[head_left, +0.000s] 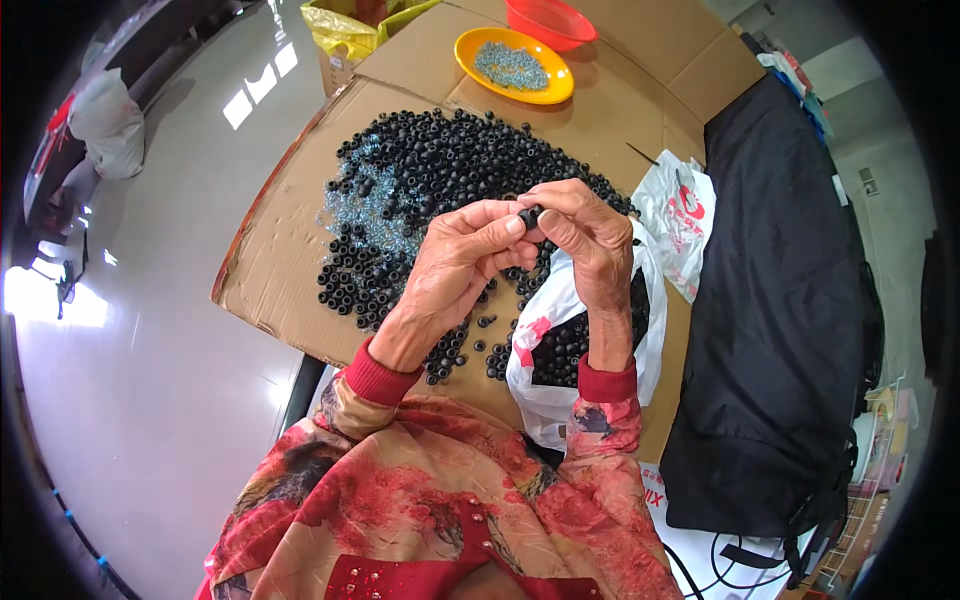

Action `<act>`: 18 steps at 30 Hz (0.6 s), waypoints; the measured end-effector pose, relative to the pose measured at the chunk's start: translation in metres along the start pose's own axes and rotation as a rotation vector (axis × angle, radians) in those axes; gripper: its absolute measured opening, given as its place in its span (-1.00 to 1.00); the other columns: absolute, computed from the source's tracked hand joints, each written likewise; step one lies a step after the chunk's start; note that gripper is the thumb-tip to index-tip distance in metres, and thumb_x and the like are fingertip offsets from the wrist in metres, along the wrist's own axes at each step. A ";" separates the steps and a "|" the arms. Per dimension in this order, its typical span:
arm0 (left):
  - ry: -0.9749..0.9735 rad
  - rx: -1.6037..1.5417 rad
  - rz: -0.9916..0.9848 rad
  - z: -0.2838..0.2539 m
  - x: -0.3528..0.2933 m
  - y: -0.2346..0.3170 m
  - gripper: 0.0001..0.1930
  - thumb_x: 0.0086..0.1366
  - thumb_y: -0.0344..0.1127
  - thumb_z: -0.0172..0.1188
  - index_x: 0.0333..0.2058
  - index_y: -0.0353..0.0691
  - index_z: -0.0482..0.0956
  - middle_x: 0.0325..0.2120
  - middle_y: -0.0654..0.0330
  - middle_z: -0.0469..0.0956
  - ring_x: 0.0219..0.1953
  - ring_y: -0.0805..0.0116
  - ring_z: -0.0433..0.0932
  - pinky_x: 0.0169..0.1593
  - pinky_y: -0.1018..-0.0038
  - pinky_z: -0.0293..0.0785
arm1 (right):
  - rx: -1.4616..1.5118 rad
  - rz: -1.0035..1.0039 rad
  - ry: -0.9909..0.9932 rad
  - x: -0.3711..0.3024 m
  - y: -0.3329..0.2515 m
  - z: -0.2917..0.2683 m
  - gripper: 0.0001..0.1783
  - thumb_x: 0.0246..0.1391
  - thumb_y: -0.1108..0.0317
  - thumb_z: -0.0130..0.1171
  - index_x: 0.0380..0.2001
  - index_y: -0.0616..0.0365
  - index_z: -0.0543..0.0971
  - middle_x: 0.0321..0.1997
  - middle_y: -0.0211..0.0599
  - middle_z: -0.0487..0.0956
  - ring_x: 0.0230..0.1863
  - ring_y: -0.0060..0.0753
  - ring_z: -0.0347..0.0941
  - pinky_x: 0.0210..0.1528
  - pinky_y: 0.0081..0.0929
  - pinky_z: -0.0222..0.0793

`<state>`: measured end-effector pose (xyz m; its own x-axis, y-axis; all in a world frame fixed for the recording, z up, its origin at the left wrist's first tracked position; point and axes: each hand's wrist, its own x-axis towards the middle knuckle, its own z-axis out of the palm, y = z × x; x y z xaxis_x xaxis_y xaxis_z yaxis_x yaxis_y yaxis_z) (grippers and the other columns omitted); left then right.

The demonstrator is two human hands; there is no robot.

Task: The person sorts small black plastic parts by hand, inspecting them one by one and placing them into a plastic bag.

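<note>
Both hands meet over the cardboard and pinch one small round black plastic part [531, 215] from either side. My left hand [447, 255] has its thumb and fingertips closed on the part. On the other side, my right hand [597, 248] grips it too, and the fingers partly hide it. Below and beyond them spreads a wide pile of similar black parts [450, 150]. Small clear bluish pieces [368, 205], too tiny to name, lie at the pile's left. Under my right wrist, a white plastic bag [535, 400] gapes with more black parts [560, 350] inside.
The cardboard sheet [285, 235] covers the table. A yellow plate [563, 85] holds more bluish pieces, with a red bowl [575, 28] behind it. A yellow-lined box [350, 35] stands at the far left. Another plastic bag [680, 215] and a large black fabric case [775, 330] lie right.
</note>
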<state>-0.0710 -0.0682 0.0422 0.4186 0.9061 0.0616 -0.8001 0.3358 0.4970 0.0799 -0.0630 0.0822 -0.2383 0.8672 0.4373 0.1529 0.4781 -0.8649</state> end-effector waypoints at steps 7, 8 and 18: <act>0.086 0.162 0.053 0.006 0.004 -0.011 -0.82 0.16 -0.45 0.13 -0.25 -0.38 0.50 -0.43 0.16 0.55 -0.44 0.47 0.53 -0.29 0.56 0.52 | -0.176 -0.039 0.034 -0.005 -0.001 -0.013 -0.86 -0.02 0.43 0.12 -0.37 0.25 0.56 -0.32 -0.27 0.51 -0.33 -0.50 0.40 -0.28 -0.63 0.32; 0.095 0.177 0.065 0.008 0.005 -0.013 -0.81 0.15 -0.45 0.14 -0.25 -0.38 0.50 -0.42 0.17 0.55 -0.43 0.47 0.53 -0.29 0.56 0.52 | -0.211 -0.074 0.045 -0.005 -0.001 -0.015 -0.87 -0.03 0.44 0.12 -0.38 0.25 0.56 -0.33 -0.27 0.51 -0.34 -0.49 0.41 -0.28 -0.62 0.32; 0.077 0.050 0.007 0.009 0.011 -0.018 -0.81 0.19 -0.46 0.09 -0.23 -0.42 0.48 -0.37 0.06 0.55 -0.42 0.38 0.55 -0.27 0.51 0.54 | -0.438 -0.156 0.056 -0.004 -0.002 -0.025 -0.86 -0.10 0.44 0.17 -0.40 0.20 0.57 -0.42 -0.29 0.55 -0.39 -0.35 0.46 -0.30 -0.48 0.36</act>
<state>-0.0482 -0.0671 0.0417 0.3776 0.9260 -0.0004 -0.7796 0.3182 0.5395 0.1042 -0.0637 0.0888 -0.2406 0.7806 0.5769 0.5123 0.6069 -0.6076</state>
